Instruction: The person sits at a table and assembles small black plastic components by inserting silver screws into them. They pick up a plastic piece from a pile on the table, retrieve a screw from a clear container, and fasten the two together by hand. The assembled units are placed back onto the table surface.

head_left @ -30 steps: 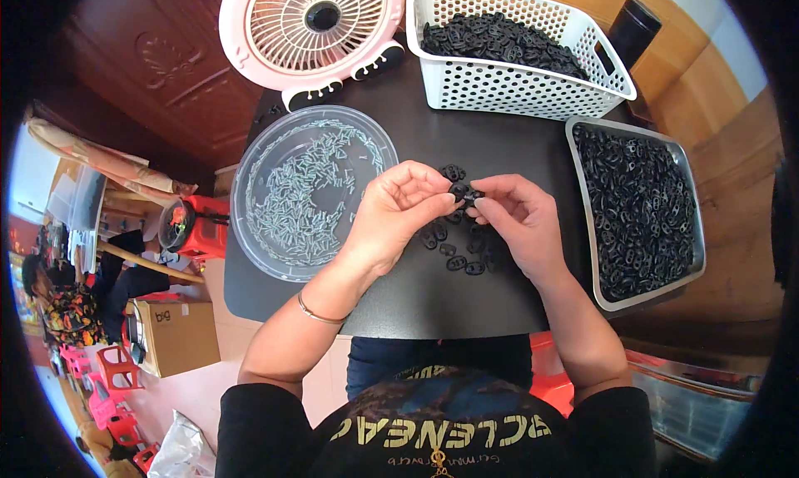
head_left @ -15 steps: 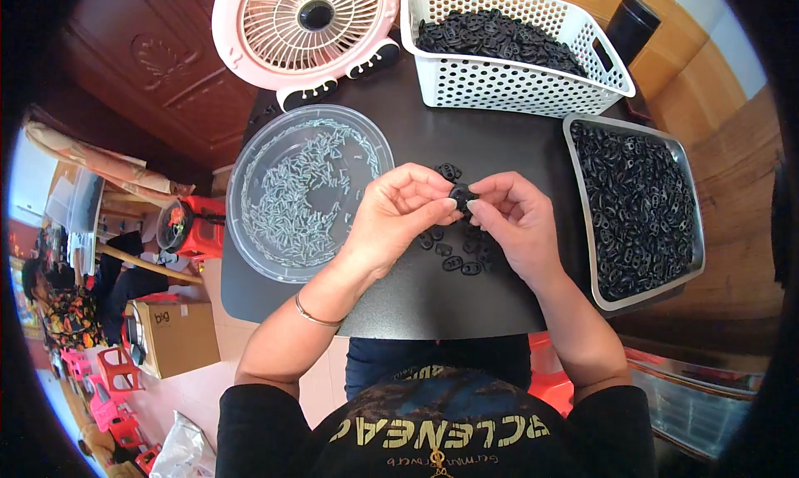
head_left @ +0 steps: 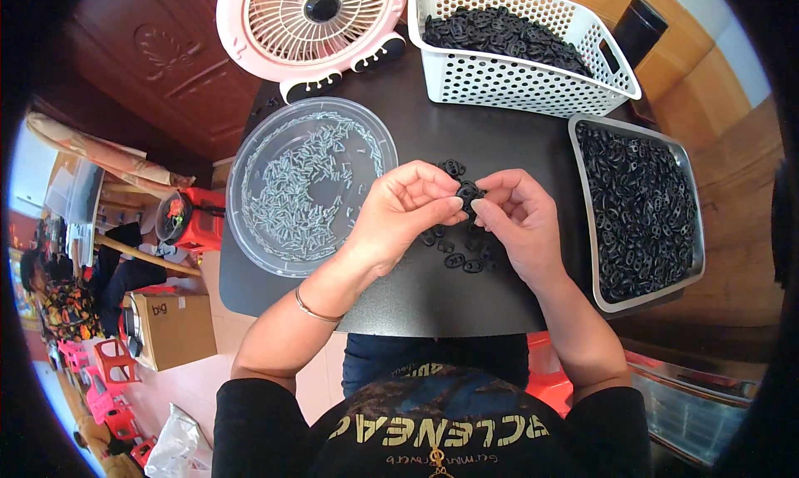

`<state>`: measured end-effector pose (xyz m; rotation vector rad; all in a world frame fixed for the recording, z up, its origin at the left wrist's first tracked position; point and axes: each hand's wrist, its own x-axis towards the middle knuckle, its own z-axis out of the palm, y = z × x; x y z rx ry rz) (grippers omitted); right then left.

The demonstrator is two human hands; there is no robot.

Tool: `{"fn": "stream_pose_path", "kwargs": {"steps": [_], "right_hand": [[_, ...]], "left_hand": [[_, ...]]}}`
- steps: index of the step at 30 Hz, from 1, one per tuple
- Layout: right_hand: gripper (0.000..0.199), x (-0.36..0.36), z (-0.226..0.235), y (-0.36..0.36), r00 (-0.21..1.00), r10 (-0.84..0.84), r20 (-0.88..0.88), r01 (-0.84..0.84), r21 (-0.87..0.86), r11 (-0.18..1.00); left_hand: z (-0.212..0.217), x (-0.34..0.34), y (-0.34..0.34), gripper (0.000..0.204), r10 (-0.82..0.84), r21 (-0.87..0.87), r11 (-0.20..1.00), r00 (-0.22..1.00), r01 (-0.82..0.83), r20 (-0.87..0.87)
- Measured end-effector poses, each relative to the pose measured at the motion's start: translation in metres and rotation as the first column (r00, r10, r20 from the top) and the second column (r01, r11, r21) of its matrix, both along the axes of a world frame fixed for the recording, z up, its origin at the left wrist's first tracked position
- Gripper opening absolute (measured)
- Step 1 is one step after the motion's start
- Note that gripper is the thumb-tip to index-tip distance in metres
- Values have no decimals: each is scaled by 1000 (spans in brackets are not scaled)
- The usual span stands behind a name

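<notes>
Centrally, both hands meet above the dark surface (head_left: pixel 416 295). Left hand (head_left: pixel 404 208) and right hand (head_left: pixel 520 220) each hold a pinching grip on one small black part (head_left: pixel 466 191), fingers curled inward. Loose black parts (head_left: pixel 462 257) lie beneath. Open room remains toward the near edge; clear dish (head_left: pixel 250 170) left, metal tray (head_left: pixel 583 145) right.

One package: brown cardboard box (head_left: pixel 171 328), on the pale floor left of and below the desk (head_left: pixel 416 295), just beside the person's left elbow. Box-shaped, plain tan faces, small dark print on its upper side. Red plastic stools stand near it. White crumpled plastic bag (head_left: pixel 175 449) lies on the floor further down, at the lower left edge. No screens or signs can be made out.
</notes>
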<state>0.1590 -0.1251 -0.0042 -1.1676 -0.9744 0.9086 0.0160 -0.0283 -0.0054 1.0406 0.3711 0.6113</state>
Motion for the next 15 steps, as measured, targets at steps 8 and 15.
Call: {"fn": "stream_pose_path", "kwargs": {"steps": [8,15], "right_hand": [[18,1,-2,0,1000,16,-17,-15,23,1000],[19,-1,-3,0,999,20,-45,-19,25,1000]], "left_hand": [[3,0,0,11,-16,27,1000,999,17,-30],[1,-1,-1,10,-21,40,999,999,23,-40]]}}
